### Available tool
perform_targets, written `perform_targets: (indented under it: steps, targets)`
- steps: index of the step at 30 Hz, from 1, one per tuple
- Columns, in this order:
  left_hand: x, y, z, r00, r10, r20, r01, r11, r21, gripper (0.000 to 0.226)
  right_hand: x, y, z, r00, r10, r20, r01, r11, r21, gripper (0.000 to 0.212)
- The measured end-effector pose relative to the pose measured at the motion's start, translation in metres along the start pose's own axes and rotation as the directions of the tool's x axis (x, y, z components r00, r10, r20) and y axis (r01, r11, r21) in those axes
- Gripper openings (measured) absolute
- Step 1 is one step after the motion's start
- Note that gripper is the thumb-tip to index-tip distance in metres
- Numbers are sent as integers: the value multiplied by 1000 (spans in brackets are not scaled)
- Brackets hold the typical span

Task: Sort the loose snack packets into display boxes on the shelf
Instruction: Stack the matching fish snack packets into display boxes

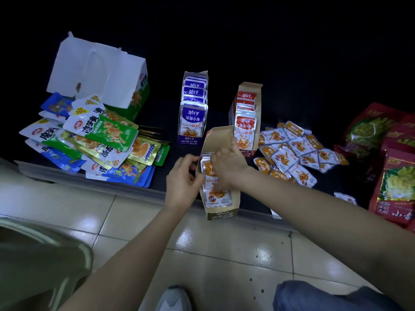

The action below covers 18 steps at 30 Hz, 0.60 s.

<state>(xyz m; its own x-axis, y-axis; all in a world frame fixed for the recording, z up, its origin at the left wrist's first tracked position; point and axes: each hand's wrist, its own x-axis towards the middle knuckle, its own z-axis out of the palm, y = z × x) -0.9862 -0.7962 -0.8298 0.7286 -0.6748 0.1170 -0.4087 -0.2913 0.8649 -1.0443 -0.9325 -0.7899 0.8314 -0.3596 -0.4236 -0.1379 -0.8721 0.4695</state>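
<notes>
Two display boxes are found filled and standing on the shelf [221,108]: the purple box [192,113] and the red box [246,118]. A third, the brown box [221,213], is set at the shelf edge and partly loaded with orange packets [216,195]. Its left wall is gripped by the left hand [183,182]. The right hand [226,163] is sunk among the packets inside; whether they are pinched or merely pressed cannot be told. Outstanding: the loose orange pile [296,151] to the right and the mixed heap [89,140] to the left — the work is judged roughly half done.
</notes>
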Motion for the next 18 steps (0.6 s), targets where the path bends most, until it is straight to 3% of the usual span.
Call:
perform_targets:
  steps: [3, 10, 18]
  targets:
    - [0, 0, 2, 1000, -10, -7, 10, 1000, 3, 22, 2, 0, -1, 1000, 7, 21, -8, 999, 31, 86]
    - [0, 3, 4, 1000, -15, -7, 15, 1000, -5, 21, -12, 12, 9, 991, 25, -130, 2, 979, 204, 88]
    - [-1, 2, 5, 1000, -9, -12, 9, 1000, 3, 19, -12, 10, 6, 994, -81, -75, 89, 990, 108, 77]
